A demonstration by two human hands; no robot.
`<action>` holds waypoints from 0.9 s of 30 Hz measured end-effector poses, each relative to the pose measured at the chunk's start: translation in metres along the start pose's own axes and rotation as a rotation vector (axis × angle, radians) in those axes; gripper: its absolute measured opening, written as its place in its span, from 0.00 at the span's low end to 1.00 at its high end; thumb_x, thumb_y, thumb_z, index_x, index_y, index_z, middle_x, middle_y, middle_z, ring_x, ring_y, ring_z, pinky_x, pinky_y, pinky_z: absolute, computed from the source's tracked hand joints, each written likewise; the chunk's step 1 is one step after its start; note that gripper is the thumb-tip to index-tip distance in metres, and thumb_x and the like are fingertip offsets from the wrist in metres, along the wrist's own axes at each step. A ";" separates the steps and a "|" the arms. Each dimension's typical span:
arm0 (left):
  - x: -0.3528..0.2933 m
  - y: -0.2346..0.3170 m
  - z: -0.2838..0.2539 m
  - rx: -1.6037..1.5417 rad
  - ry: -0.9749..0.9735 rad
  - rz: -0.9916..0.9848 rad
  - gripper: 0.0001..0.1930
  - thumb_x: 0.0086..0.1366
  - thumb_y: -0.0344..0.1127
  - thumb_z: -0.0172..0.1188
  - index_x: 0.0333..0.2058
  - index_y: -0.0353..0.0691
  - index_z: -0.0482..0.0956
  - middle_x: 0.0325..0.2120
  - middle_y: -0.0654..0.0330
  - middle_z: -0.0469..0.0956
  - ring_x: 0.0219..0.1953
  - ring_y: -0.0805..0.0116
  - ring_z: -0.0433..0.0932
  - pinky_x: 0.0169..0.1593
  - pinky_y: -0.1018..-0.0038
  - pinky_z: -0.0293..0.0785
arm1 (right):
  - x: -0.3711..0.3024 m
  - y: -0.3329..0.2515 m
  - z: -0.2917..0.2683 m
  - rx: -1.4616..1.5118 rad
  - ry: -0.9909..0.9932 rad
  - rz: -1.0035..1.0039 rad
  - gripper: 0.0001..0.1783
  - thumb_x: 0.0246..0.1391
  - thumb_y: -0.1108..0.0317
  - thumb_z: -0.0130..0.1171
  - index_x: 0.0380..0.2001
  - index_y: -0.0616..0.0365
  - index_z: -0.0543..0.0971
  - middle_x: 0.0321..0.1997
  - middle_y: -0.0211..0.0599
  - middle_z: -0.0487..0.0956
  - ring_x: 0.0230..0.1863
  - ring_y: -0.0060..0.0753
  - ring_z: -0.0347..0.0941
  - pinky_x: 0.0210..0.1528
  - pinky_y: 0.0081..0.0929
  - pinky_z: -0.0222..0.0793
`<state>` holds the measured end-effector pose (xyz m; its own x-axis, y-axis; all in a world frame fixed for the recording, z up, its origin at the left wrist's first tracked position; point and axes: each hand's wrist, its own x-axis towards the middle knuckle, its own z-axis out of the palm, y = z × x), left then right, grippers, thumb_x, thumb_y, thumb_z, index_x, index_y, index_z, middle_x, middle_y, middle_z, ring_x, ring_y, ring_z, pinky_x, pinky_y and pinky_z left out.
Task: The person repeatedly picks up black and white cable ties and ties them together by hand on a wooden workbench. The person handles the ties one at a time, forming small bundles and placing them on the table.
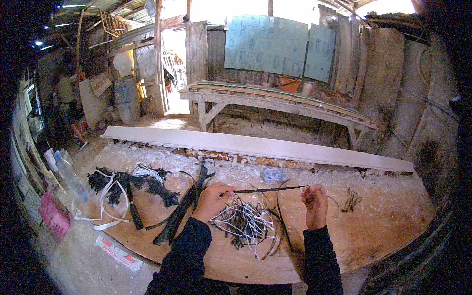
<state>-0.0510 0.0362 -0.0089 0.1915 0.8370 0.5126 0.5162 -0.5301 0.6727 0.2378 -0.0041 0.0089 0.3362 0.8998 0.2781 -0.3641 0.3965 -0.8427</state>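
Between my two hands a narrow black strip (pixel 268 190) is stretched nearly level above the wooden table (pixel 388 236). My left hand (pixel 212 200) is closed on its left end, and my right hand (pixel 315 204) pinches the other end. Below the strip lies a tangled heap of white and dark cords (pixel 243 223). Long black strips (pixel 179 216) rest beside my left forearm. Farther left are a dark bundle of short strips (pixel 110 183), a coil of white cord (pixel 147 171), a white strap (pixel 105 204) and a black-handled tool (pixel 134 214).
A long white bar (pixel 255 145) runs along the table's far edge. A crumpled clear plastic piece (pixel 273 174) and a small dark cord bundle (pixel 351 200) lie on the table. At left are a plastic bottle (pixel 71 178) and a pink bag (pixel 53 215). Beyond stand a bench (pixel 275 98) and a person (pixel 66 93).
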 end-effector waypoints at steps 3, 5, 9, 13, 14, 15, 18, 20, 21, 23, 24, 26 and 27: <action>-0.001 -0.002 -0.001 0.012 -0.015 -0.007 0.08 0.54 0.29 0.55 0.33 0.39 0.78 0.29 0.55 0.77 0.36 0.62 0.75 0.42 0.71 0.69 | 0.003 -0.001 -0.004 0.051 0.108 0.003 0.06 0.49 0.64 0.54 0.24 0.51 0.69 0.25 0.29 0.72 0.23 0.20 0.66 0.26 0.17 0.64; -0.001 -0.005 0.000 0.011 -0.004 0.005 0.07 0.54 0.31 0.55 0.32 0.39 0.79 0.29 0.55 0.76 0.34 0.61 0.75 0.39 0.71 0.70 | 0.003 -0.003 -0.007 0.089 0.124 -0.019 0.05 0.49 0.64 0.52 0.24 0.50 0.69 0.25 0.27 0.72 0.22 0.19 0.66 0.25 0.14 0.65; -0.002 -0.010 0.005 0.080 -0.017 0.060 0.07 0.52 0.34 0.57 0.30 0.42 0.79 0.27 0.58 0.76 0.30 0.59 0.75 0.34 0.70 0.70 | 0.004 -0.009 -0.011 0.176 0.166 0.016 0.06 0.49 0.64 0.53 0.28 0.51 0.69 0.27 0.31 0.73 0.24 0.22 0.68 0.26 0.16 0.65; -0.002 -0.012 0.005 0.118 -0.164 0.092 0.07 0.51 0.35 0.57 0.30 0.44 0.79 0.28 0.61 0.76 0.30 0.61 0.75 0.34 0.70 0.70 | 0.004 -0.012 -0.010 0.137 0.237 -0.013 0.06 0.50 0.63 0.53 0.29 0.50 0.70 0.30 0.31 0.74 0.25 0.24 0.69 0.27 0.17 0.67; -0.002 -0.013 0.005 0.135 -0.182 0.150 0.07 0.50 0.35 0.57 0.30 0.44 0.79 0.28 0.61 0.76 0.31 0.61 0.75 0.34 0.70 0.70 | 0.004 -0.012 -0.009 0.132 0.268 -0.018 0.06 0.50 0.63 0.53 0.30 0.50 0.70 0.30 0.31 0.74 0.26 0.25 0.70 0.27 0.17 0.68; -0.002 -0.013 0.005 0.152 -0.200 0.207 0.07 0.50 0.35 0.57 0.29 0.45 0.79 0.28 0.61 0.76 0.31 0.62 0.75 0.34 0.70 0.71 | 0.004 -0.013 -0.009 0.137 0.263 -0.034 0.06 0.50 0.62 0.53 0.30 0.50 0.70 0.31 0.32 0.74 0.26 0.25 0.70 0.27 0.17 0.68; -0.002 -0.015 0.008 0.190 -0.230 0.254 0.07 0.50 0.35 0.57 0.30 0.45 0.79 0.28 0.62 0.76 0.32 0.62 0.75 0.35 0.69 0.71 | 0.002 -0.016 -0.008 0.148 0.270 -0.055 0.06 0.50 0.62 0.53 0.30 0.50 0.70 0.31 0.32 0.75 0.27 0.25 0.70 0.27 0.18 0.68; -0.003 -0.014 0.009 0.204 -0.223 0.251 0.08 0.50 0.35 0.57 0.30 0.45 0.79 0.28 0.62 0.76 0.33 0.61 0.75 0.35 0.69 0.71 | 0.002 -0.018 -0.008 0.157 0.253 -0.055 0.06 0.50 0.62 0.53 0.30 0.50 0.70 0.31 0.32 0.74 0.27 0.25 0.71 0.27 0.18 0.68; -0.003 -0.014 0.010 0.207 -0.210 0.253 0.08 0.50 0.35 0.57 0.31 0.45 0.79 0.29 0.61 0.76 0.33 0.61 0.75 0.35 0.68 0.71 | 0.002 -0.018 -0.007 0.166 0.248 -0.066 0.06 0.50 0.63 0.53 0.29 0.50 0.70 0.30 0.32 0.74 0.27 0.24 0.71 0.27 0.17 0.68; -0.004 -0.013 0.009 0.241 -0.192 0.243 0.08 0.51 0.35 0.57 0.31 0.44 0.79 0.29 0.60 0.76 0.33 0.60 0.75 0.35 0.68 0.70 | 0.002 -0.018 -0.006 0.189 0.267 -0.083 0.05 0.49 0.65 0.53 0.29 0.51 0.70 0.29 0.31 0.74 0.27 0.24 0.71 0.27 0.17 0.68; -0.005 -0.012 0.009 0.272 -0.187 0.232 0.09 0.51 0.35 0.56 0.32 0.44 0.79 0.29 0.59 0.76 0.33 0.59 0.75 0.36 0.68 0.70 | 0.002 -0.017 -0.006 0.184 0.276 -0.087 0.05 0.49 0.66 0.54 0.29 0.51 0.70 0.29 0.31 0.74 0.27 0.23 0.71 0.27 0.16 0.68; -0.005 -0.011 0.009 0.298 -0.175 0.178 0.09 0.52 0.35 0.56 0.32 0.43 0.79 0.29 0.57 0.76 0.32 0.58 0.75 0.36 0.68 0.70 | 0.002 -0.017 -0.007 0.180 0.290 -0.094 0.04 0.49 0.68 0.54 0.29 0.52 0.70 0.28 0.31 0.74 0.27 0.22 0.70 0.27 0.16 0.68; -0.005 -0.011 0.009 0.293 -0.168 0.136 0.09 0.52 0.36 0.56 0.32 0.42 0.79 0.29 0.56 0.76 0.32 0.58 0.75 0.36 0.68 0.70 | 0.003 -0.017 -0.007 0.166 0.305 -0.101 0.04 0.49 0.69 0.54 0.28 0.52 0.70 0.28 0.31 0.74 0.27 0.22 0.70 0.27 0.16 0.68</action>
<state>-0.0501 0.0389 -0.0240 0.3970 0.7851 0.4755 0.6895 -0.5970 0.4101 0.2510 -0.0098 0.0203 0.6121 0.7688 0.1851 -0.4434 0.5274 -0.7247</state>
